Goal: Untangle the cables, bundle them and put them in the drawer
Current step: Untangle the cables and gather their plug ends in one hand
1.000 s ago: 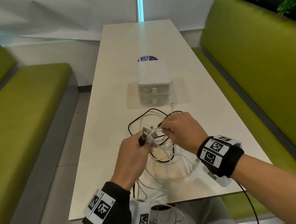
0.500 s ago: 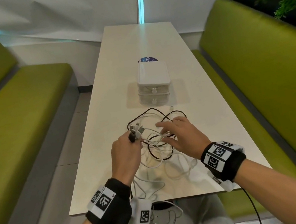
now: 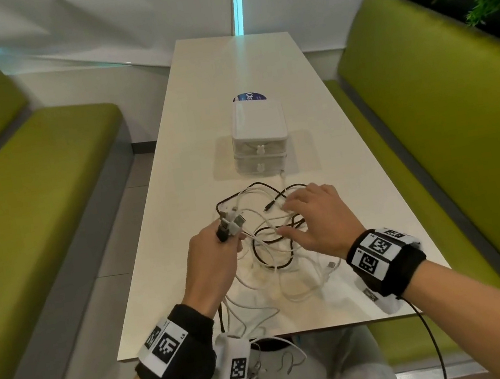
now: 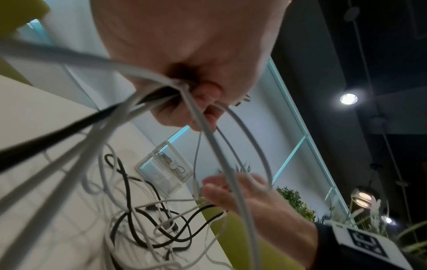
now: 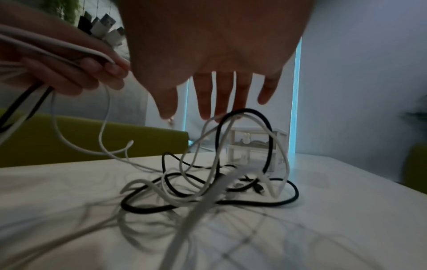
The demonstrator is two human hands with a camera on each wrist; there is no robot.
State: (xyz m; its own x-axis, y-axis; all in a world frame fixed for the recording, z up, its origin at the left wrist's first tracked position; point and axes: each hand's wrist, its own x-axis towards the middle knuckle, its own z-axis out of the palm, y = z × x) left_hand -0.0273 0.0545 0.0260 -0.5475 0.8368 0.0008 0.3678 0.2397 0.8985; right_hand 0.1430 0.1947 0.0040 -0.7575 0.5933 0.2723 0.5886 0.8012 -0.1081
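Note:
A tangle of white and black cables lies on the near half of the white table. My left hand grips a bunch of cable ends, and their plugs stick out above the fist. My right hand hovers over the tangle with fingers spread and straight, its fingertips at a raised loop of black and white cable. The small white drawer unit stands just beyond the cables, both drawers closed.
Green benches run along both sides of the table. A blue round sticker lies behind the drawer unit. Some cable strands hang over the table's near edge toward my lap.
My right hand has let go of the cable it pinched and spread open over the pile. The left hand, still gripping the plugs, has drawn away to the left.

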